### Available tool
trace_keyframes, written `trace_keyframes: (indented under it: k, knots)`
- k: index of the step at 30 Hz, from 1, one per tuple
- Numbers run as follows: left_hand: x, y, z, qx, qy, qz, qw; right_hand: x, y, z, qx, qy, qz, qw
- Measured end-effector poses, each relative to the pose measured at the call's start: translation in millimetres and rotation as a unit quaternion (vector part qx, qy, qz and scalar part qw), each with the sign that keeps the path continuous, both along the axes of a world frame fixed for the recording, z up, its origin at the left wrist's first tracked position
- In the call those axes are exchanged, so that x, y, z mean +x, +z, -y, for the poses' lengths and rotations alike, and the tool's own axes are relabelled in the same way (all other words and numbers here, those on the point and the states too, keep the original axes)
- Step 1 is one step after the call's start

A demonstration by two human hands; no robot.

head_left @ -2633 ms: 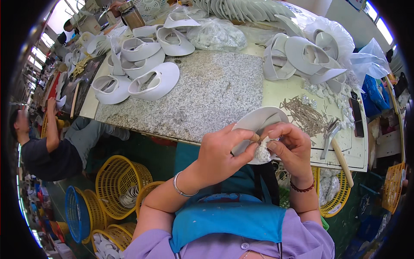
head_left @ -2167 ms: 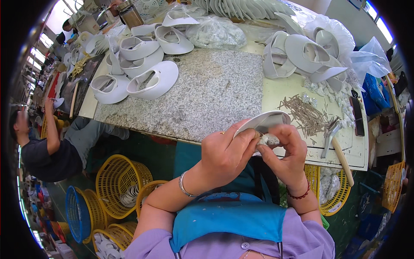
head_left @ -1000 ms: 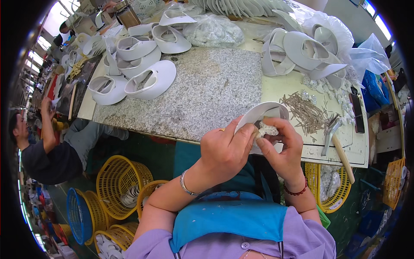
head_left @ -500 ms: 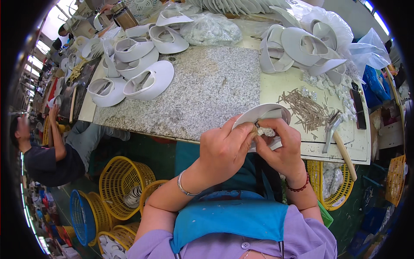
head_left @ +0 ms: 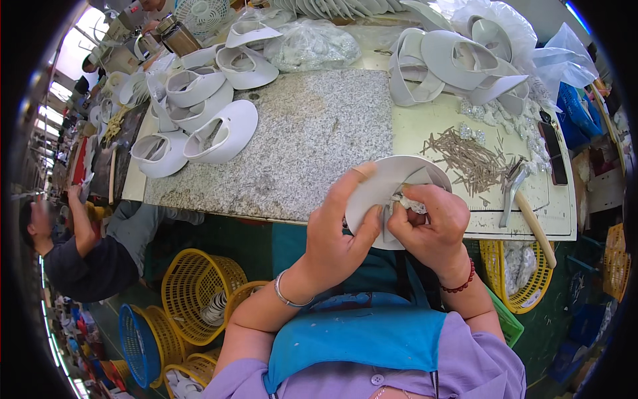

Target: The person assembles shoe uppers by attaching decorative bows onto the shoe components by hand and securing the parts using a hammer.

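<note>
Clear plastic bag (head_left: 312, 43) of small pieces at table's far edge

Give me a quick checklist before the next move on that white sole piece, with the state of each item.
1. Left hand grips the white sole piece by its edge: ok.
2. Right hand pinches the small sparkly ornament against the piece: ok.
3. Ornament seated square on the strap: cannot tell, fingers cover it.
4. Pile of thin nails within reach on the table: ok.
5. Hammer lying free beside the right hand: ok.
6. Granite slab bare in front of the hands for setting the piece down: ok.
</note>
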State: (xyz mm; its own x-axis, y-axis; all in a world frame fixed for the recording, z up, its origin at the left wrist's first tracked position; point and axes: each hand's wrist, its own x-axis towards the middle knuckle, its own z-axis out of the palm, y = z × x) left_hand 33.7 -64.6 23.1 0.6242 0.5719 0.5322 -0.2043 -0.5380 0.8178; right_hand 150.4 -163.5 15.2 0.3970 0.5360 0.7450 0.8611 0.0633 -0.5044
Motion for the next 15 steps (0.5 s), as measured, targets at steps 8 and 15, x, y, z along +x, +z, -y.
trace_keyframes:
  k: [8,15]
  knots:
    - [-5,-15,-15,-0.404,-0.165,-0.051,0.898,0,0,4,-0.056,-0.041,0.049,0.996]
    - [-6,-13,-10,-0.434,-0.154,-0.048,0.886,0,0,1,-0.069,-0.035,0.069,0.995]
